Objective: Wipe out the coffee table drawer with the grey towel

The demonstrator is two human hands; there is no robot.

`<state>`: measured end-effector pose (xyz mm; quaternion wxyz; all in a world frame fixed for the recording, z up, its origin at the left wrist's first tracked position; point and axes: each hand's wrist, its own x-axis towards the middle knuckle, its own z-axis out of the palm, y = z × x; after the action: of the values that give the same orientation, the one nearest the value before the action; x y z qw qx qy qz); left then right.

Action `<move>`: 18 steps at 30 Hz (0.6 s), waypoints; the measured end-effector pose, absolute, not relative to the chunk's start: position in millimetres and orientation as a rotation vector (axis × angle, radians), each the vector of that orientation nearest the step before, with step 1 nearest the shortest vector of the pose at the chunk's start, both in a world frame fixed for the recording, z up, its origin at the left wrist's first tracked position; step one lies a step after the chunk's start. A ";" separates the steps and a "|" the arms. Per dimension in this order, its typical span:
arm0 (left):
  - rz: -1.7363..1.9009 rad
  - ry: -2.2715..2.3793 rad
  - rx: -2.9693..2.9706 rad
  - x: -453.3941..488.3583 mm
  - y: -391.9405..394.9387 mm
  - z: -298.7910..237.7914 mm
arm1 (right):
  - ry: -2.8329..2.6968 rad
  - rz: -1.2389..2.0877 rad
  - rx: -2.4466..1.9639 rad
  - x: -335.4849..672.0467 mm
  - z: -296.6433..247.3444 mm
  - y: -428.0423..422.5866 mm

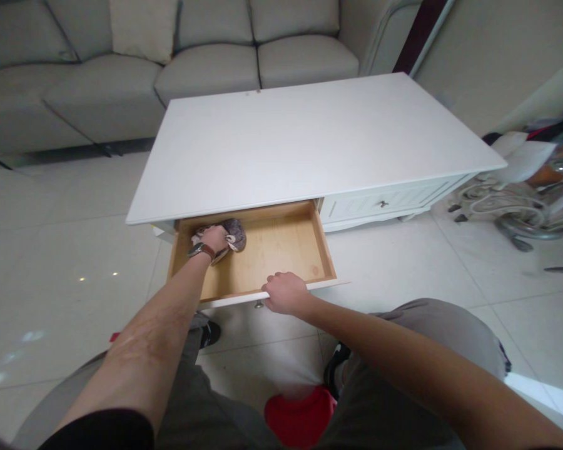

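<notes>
Two bare hands at one pulled-out drawer (286,240). Left hand (214,239): curled down over a bunched, patterned cloth (237,236), closed enough to have hold of it. Mostly hidden at the fingertips; cannot tell exact grip or pressure. Right hand (285,292): hooked over the top edge of the drawer front, just right of the knob (259,305), closed on the wood, apparently as a brace.

Cloth location: inside the drawer, on the bottom, toward the back left corner, partly under the left hand, with loose folds showing to the right. Bare wood from there to the right wall.

Step in hand, as judged: wiping out the drawer. Cannot tell from this view how much is already wiped.

Next move, as judged: would call for flat pressure on the cloth, a sweep rightward along the bottom and into the corners, with the front held firm against sliding. Possible snag: catching loose folds on a side wall.

Further out: white table (309,144) around the drawer; second drawer (356,209) to the right, pushed in. Beyond: grey sofa (206,69) with pale cushion (143,28). Below, between the legs: something red (303,419), not identified.
</notes>
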<state>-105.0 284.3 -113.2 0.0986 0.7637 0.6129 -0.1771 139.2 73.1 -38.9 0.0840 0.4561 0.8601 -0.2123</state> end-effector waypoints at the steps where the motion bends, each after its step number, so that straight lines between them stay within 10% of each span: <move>1: -0.525 1.814 2.260 -104.7 284.0 -112.8 | 2.564 -0.634 1.360 139.1 -38.7 73.2; 18: -0.526 1.806 2.275 -105.3 284.7 -114.4 | 2.584 -0.619 1.366 139.2 -37.8 73.1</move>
<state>-105.3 284.7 -114.4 0.0950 0.7672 0.6090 -0.1773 139.2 73.1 -37.8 0.0769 0.4560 0.8622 -0.2067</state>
